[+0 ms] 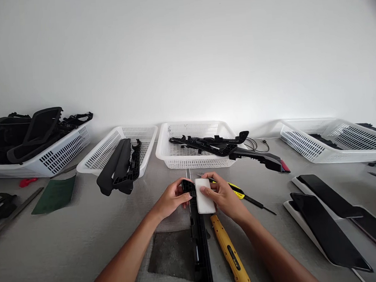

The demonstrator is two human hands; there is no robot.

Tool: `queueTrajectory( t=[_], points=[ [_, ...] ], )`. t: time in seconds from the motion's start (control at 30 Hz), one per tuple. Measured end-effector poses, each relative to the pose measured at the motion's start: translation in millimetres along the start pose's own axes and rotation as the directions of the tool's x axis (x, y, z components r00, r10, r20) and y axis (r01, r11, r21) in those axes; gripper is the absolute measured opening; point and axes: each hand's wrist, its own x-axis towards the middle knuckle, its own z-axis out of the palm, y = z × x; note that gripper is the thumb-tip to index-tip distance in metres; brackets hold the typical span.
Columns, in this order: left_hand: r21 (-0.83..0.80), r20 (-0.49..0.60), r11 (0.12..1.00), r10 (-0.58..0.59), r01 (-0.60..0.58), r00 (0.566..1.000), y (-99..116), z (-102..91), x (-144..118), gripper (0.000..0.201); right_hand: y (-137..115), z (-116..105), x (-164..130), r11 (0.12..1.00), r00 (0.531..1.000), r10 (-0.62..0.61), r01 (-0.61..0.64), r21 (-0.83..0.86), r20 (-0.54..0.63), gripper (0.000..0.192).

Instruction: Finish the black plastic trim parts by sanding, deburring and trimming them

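Open worktop (85,234) lies left of the black trim strip (200,243); a yellow utility knife (230,254) crowds its right side, white baskets (193,151) block the rear, and dark panels (326,230), perhaps stacked, fill the far right.

Workshop: parts baskets (194,157), tools on workbench (69,235).

Four baskets (195,155) stood in a row along the far edge of the table (69,244). A long trim strip (200,247) lay at near centre, running from near to far, with both hands at its far end. A utility knife (230,254) lay just right of the strip. Two flat panels (329,230) lay at near right. A file (15,209) lay at far left.
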Motion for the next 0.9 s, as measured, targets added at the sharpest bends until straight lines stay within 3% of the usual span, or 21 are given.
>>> queueTrajectory(
  t=[0.17, 0.27, 0.33, 0.47, 0.63, 0.77, 0.9],
  points=[
    [-0.042, 0.062, 0.999, -0.01, 0.013, 0.998, 7.9, -1.0, -1.8, 0.053, 3.6, -2.7, 1.9, 1.0, 1.0, -0.022, 0.022, -0.019, -0.01, 0.053],
    [-0.013, -0.031, 1.0, -0.013, 0.012, 0.999, 3.6, 1.1, 0.2, 0.053, 8.8, -0.2, 3.4, 0.987, 0.994, -0.092, 0.083, -0.135, -0.059, 0.052],
    [0.001, -0.094, 1.0, 0.0, 0.0, 0.996, -2.4, 3.6, 2.4, 0.053, 9.6, 1.7, 3.1, 0.939, 0.975, -0.205, 0.172, -0.298, -0.084, 0.042],
    [0.024, -0.271, 0.999, 0.035, -0.029, 0.962, -13.9, 7.9, 6.1, 0.055, -0.9, 4.6, -3.5, 0.767, 0.933, -0.348, 0.339, -0.545, 0.09, 0.02],
    [0.096, -0.497, 0.992, 0.122, -0.086, 0.859, -18.7, 7.4, 7.6, 0.061, -17.5, 11.3, -16.0, 0.678, 0.909, -0.284, 0.414, -0.607, 0.304, 0.045],
    [0.168, -0.574, 0.98, 0.183, -0.104, 0.798, -17.7, 5.4, 8.0, 0.063, -17.2, 18.6, -18.8, 0.616, 0.891, -0.297, 0.454, -0.644, 0.344, 0.059],
    [0.213, -0.582, 0.971, 0.219, -0.113, 0.783, -16.1, 7.6, 7.7, 0.06, -9.6, 21.3, -15.4, 0.554, 0.879, -0.331, 0.476, -0.683, 0.344, 0.078]
  ],
)
